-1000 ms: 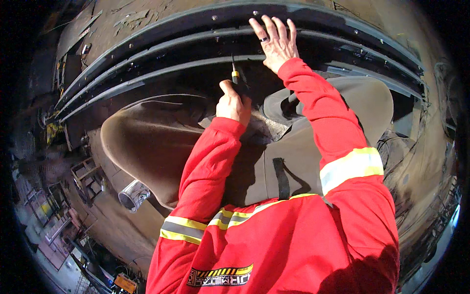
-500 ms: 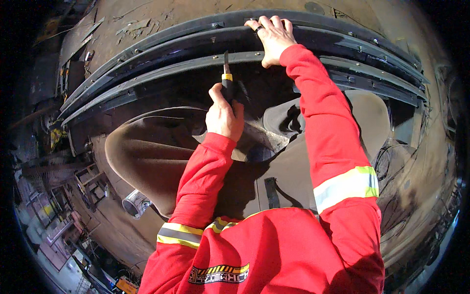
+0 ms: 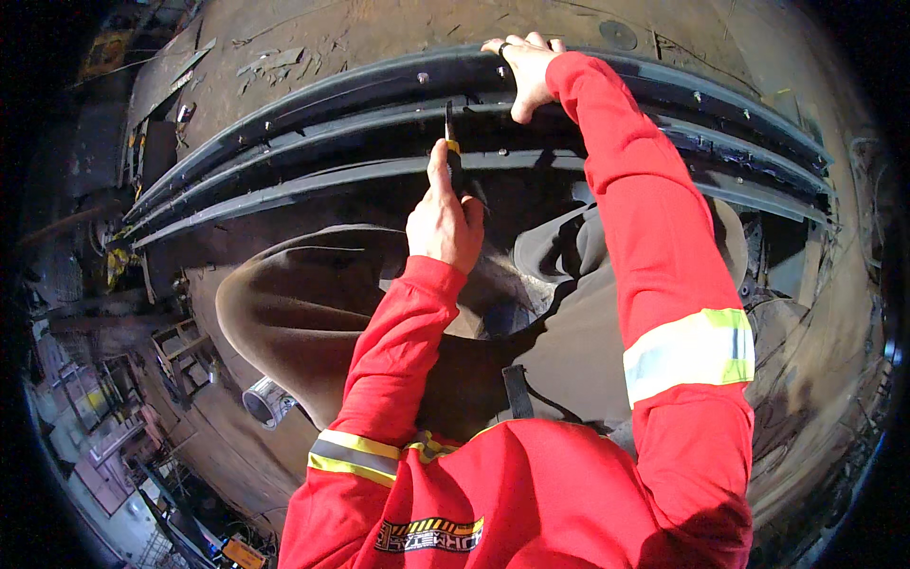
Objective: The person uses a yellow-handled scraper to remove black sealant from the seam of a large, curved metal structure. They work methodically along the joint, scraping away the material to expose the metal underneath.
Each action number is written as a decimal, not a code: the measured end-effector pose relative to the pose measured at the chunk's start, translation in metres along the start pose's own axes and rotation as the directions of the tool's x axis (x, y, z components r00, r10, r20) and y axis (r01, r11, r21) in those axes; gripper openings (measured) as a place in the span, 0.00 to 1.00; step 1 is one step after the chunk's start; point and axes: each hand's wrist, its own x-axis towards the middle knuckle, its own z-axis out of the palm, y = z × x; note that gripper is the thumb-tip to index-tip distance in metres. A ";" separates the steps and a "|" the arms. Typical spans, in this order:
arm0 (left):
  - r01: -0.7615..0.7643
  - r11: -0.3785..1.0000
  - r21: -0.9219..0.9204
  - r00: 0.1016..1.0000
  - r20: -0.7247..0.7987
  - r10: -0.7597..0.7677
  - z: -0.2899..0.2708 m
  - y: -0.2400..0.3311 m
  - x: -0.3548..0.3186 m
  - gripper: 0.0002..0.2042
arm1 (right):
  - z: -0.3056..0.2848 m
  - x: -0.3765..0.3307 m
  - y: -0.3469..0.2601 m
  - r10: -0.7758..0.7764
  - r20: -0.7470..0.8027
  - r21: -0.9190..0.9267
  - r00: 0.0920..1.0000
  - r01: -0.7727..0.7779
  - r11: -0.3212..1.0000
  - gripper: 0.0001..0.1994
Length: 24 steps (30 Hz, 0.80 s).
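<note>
The left hand [image 3: 444,220] has its fingers closed round a half-hidden screwdriver [image 3: 451,142], while the right hand [image 3: 524,74] fingers drape over the dark rail [image 3: 313,100].

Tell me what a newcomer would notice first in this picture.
Bright red sleeves with reflective bands fill the lower middle. The left hand grips a dark-handled tool pointed up at long dark metal rails curving across the top. The right hand rests on the uppermost rail.

A black chest patch [image 3: 428,534] (striped yellow and red) sits low on the red jacket [image 3: 531,493].
</note>
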 end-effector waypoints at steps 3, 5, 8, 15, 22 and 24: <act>-0.012 1.000 0.008 1.000 0.014 0.011 0.001 0.001 0.008 0.38 | -0.006 0.004 0.004 -0.019 0.023 0.009 1.000 0.019 1.000 0.54; -0.044 0.999 0.008 0.999 -0.004 0.044 0.003 0.002 0.012 0.37 | -0.012 0.007 0.008 -0.033 0.059 0.063 0.998 0.029 0.998 0.55; -0.056 0.998 0.026 0.998 -0.035 0.057 0.007 0.001 0.015 0.38 | -0.013 0.011 0.008 -0.049 0.073 0.094 0.996 0.042 0.995 0.55; 0.037 0.997 0.064 0.999 0.011 -0.038 0.009 0.007 0.016 0.38 | -0.003 0.016 0.014 -0.047 0.008 0.068 0.999 0.046 0.997 0.56; -0.087 0.991 0.105 0.992 -0.080 0.095 0.015 -0.001 0.018 0.36 | -0.003 0.014 0.013 -0.052 -0.012 0.026 0.999 0.052 0.998 0.55; -0.073 0.992 0.100 0.995 -0.058 0.079 0.016 -0.002 0.020 0.35 | -0.002 0.014 0.012 -0.052 -0.019 0.027 0.998 0.053 0.998 0.55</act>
